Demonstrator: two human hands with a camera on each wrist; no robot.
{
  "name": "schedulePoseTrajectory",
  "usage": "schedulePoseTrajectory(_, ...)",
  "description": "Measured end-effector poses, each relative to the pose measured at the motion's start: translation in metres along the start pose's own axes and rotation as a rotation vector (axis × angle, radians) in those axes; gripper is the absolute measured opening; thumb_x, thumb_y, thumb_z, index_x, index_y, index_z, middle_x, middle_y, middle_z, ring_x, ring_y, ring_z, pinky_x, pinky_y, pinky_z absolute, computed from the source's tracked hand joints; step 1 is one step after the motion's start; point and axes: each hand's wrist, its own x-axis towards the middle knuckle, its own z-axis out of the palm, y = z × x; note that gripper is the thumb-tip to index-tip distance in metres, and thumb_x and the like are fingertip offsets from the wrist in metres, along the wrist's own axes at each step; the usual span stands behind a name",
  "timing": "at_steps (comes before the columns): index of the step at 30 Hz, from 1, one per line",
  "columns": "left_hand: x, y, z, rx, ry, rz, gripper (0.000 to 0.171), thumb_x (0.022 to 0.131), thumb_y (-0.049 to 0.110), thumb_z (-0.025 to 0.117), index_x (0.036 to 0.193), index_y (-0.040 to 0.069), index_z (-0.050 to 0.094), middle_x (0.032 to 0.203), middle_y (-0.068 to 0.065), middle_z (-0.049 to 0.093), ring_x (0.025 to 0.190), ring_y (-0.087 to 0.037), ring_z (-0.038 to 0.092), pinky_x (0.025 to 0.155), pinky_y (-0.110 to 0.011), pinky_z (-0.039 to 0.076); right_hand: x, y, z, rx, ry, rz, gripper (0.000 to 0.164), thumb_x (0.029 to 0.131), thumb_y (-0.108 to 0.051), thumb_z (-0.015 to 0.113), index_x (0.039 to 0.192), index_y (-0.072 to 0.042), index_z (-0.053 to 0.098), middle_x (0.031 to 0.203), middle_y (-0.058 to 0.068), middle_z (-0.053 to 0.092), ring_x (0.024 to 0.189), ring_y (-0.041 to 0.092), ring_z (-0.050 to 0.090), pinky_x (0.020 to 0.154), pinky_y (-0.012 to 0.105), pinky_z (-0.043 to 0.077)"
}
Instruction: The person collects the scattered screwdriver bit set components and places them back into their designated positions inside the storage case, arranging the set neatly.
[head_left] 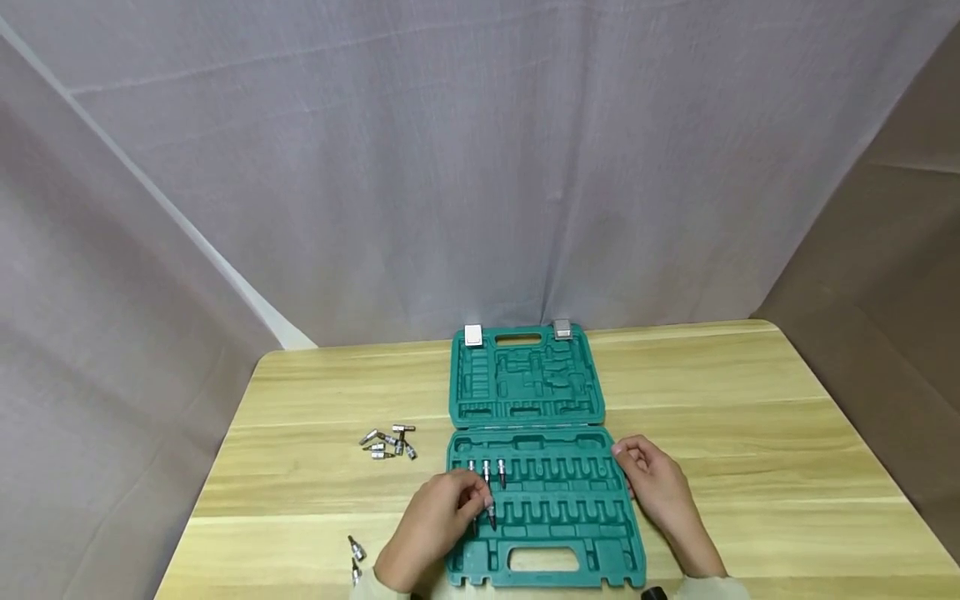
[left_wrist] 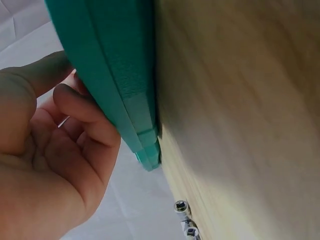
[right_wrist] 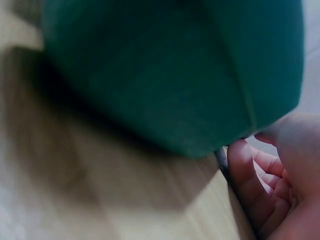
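A green socket case (head_left: 543, 533) lies unfolded on the table, its lid toward the curtain. Three bit sockets (head_left: 502, 473) sit in the left slots of the upper row. My left hand (head_left: 438, 521) reaches over the case's left side, thumb and fingers pinching a bit socket (head_left: 492, 517) in the lower row; another shows partly beside it. In the left wrist view the case wall (left_wrist: 122, 75) hides those fingertips. At the right rim, my right hand (head_left: 660, 483) holds the case edge between thumb and curled fingers, as the right wrist view also shows beside the green wall (right_wrist: 150, 90).
Several loose bit sockets (head_left: 390, 442) lie in a cluster left of the case. Two more bit sockets (head_left: 356, 548) lie nearer the front, left of my left forearm. Two latches (head_left: 473, 335) stand at the lid's far edge. Grey curtains (head_left: 450, 167) enclose the wooden table (head_left: 315, 492).
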Motion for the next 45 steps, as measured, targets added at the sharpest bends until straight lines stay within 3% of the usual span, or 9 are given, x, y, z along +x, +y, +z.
schedulePoseTrajectory(7, -0.001, 0.004, -0.002, 0.088, -0.038, 0.062, 0.014, 0.1, 0.017, 0.074, 0.086, 0.019, 0.074, 0.085, 0.013, 0.063, 0.076, 0.0, 0.056, 0.071, -0.025, 0.052, 0.0, 0.001, 0.0, -0.005, 0.01, -0.016, 0.035, 0.111, -0.035, 0.057, 0.122, -0.004, 0.067, 0.085, 0.005, 0.065, 0.063, 0.015, 0.062, 0.064, 0.027, 0.052)
schedulePoseTrajectory(12, -0.003, 0.005, -0.006, 0.062, -0.085, 0.078, 0.009, 0.095, 0.015, 0.08, 0.089, 0.017, 0.074, 0.082, 0.014, 0.059, 0.072, 0.002, 0.051, 0.066, -0.019, 0.049, -0.001, 0.001, 0.001, 0.003, 0.006, -0.02, 0.035, 0.111, -0.035, 0.057, 0.122, -0.004, 0.067, 0.084, 0.004, 0.064, 0.063, 0.015, 0.062, 0.064, 0.027, 0.052)
schedulePoseTrajectory(18, -0.004, 0.004, -0.007, 0.001, -0.057, 0.066, 0.014, 0.09, 0.011, 0.085, 0.086, 0.017, 0.073, 0.078, 0.014, 0.06, 0.069, 0.003, 0.052, 0.064, -0.019, 0.049, 0.001, -0.001, 0.002, 0.006, 0.017, -0.056, 0.035, 0.111, -0.035, 0.056, 0.121, -0.003, 0.067, 0.082, 0.005, 0.063, 0.061, 0.016, 0.061, 0.063, 0.028, 0.052)
schedulePoseTrajectory(24, -0.002, 0.001, -0.007, -0.025, -0.031, 0.058, 0.016, 0.092, 0.01, 0.082, 0.079, 0.018, 0.075, 0.068, 0.014, 0.058, 0.063, 0.002, 0.05, 0.06, -0.02, 0.047, 0.002, 0.0, 0.002, 0.003, 0.005, -0.05, 0.033, 0.111, -0.032, 0.056, 0.121, -0.002, 0.067, 0.082, 0.004, 0.064, 0.061, 0.016, 0.062, 0.063, 0.027, 0.052)
schedulePoseTrajectory(36, 0.003, 0.004, -0.002, -0.055, -0.086, 0.02, 0.02, 0.093, 0.006, 0.079, 0.077, 0.017, 0.072, 0.069, 0.013, 0.059, 0.063, 0.002, 0.052, 0.06, -0.02, 0.048, 0.003, 0.004, -0.004, -0.002, -0.023, -0.064, 0.037, 0.111, -0.036, 0.056, 0.121, -0.002, 0.066, 0.082, 0.004, 0.064, 0.06, 0.015, 0.06, 0.061, 0.029, 0.054)
schedulePoseTrajectory(45, 0.007, 0.008, -0.011, -0.064, -0.127, -0.027, 0.02, 0.092, 0.003, 0.078, 0.078, 0.015, 0.07, 0.07, 0.009, 0.06, 0.065, -0.003, 0.053, 0.061, -0.022, 0.047, 0.01, 0.003, -0.002, 0.021, -0.039, -0.068, 0.042, 0.11, -0.042, 0.056, 0.122, -0.003, 0.065, 0.086, 0.004, 0.065, 0.061, 0.016, 0.06, 0.059, 0.03, 0.055)
